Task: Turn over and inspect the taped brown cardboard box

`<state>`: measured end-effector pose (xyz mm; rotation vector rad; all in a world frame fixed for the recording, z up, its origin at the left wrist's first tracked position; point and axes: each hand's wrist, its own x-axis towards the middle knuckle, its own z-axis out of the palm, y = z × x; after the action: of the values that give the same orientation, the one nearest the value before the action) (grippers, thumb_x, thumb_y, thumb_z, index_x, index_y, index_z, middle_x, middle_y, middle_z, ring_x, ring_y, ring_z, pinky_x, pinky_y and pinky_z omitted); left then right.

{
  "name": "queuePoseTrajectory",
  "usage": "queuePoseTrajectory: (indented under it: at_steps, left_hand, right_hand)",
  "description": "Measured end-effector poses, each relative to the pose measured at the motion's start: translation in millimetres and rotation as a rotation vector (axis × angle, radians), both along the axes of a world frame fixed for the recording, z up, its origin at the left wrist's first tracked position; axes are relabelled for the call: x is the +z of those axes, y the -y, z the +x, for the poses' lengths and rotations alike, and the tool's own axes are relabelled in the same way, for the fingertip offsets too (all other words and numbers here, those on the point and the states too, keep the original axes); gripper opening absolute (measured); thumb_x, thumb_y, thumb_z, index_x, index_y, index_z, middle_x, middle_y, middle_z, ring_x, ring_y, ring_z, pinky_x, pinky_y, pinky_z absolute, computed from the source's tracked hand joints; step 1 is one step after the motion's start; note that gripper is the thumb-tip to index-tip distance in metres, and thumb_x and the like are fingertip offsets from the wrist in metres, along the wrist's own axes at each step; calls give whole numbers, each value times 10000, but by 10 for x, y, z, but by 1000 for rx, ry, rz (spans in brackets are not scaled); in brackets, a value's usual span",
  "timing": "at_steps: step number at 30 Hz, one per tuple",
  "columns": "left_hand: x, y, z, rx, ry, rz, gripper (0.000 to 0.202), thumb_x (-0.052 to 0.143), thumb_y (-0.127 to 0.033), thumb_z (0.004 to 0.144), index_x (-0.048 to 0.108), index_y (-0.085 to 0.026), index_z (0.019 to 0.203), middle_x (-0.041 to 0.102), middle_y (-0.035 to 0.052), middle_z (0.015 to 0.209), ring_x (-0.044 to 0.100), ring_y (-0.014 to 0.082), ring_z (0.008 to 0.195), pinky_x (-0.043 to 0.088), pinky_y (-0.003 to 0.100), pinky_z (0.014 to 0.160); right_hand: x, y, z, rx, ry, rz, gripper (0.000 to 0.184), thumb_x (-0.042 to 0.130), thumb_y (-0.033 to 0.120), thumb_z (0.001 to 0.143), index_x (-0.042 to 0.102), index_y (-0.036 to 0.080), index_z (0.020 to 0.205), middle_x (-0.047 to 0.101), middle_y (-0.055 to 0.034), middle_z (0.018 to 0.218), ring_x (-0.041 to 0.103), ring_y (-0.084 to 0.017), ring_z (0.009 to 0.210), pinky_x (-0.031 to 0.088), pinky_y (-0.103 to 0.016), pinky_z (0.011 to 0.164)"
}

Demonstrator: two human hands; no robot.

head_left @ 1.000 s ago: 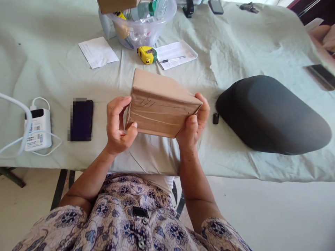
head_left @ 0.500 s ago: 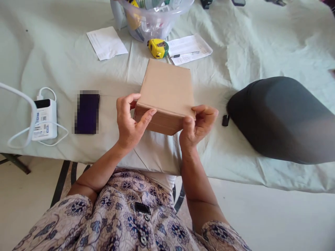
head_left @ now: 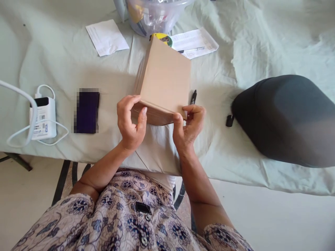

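A flat parcel wrapped in brown paper (head_left: 164,80) is held over the table, tilted so its broad plain face looks up at me. My left hand (head_left: 130,122) grips its near left corner with thumb on the front edge. My right hand (head_left: 188,125) pinches the near right corner. A black marker (head_left: 193,97) lies on the cloth just right of the parcel, its lower end behind my right fingers.
On the pale green cloth (head_left: 52,69): a dark phone (head_left: 87,111), a white power bank with cable (head_left: 42,118), a paper slip (head_left: 107,32), a clear plastic tub (head_left: 154,15), a yellow tape measure (head_left: 162,37), a sheet with pen (head_left: 195,42), a large black pad (head_left: 285,118) and small black cap (head_left: 230,120).
The parcel has been turned from its taped side to its plain face and tipped up more steeply. Both hands shifted along its near edge. The black marker now shows beside it.
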<state>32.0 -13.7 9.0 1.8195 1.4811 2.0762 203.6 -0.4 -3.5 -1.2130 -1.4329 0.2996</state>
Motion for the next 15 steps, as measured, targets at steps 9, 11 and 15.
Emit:
queuePoseTrajectory:
  at_steps: [9, 11, 15]
  left_hand:
    - [157, -10, -50, 31, 31, -13, 452, 733, -546, 938, 559, -265, 1246, 606, 75, 1226, 635, 244, 1189, 546, 443, 1074]
    - [117, -47, -88, 71, 93, -78, 516, 741, -604, 911, 521, -262, 1228, 585, 71, 1203, 630, 234, 1142, 554, 432, 1047]
    - [-3, -128, -190, 69, 199, -153, 501, 670, -629, 943, 450, -268, 1211, 550, 60, 1184, 627, 193, 1062, 584, 370, 976]
  right_hand:
    - [-10, -33, 10, 258, -70, -31, 386, 724, 621, 895, 596, 268, 983, 571, 27, 839, 512, -110, 636, 455, -275, 556]
    - [17, -17, -10, 322, -76, -47, 380, 722, 606, 901, 621, 258, 1016, 596, 23, 847, 545, -107, 649, 487, -273, 568]
    - [46, 12, -45, 429, -82, -49, 357, 744, 571, 902, 659, 251, 1036, 610, 31, 807, 584, -107, 648, 530, -277, 590]
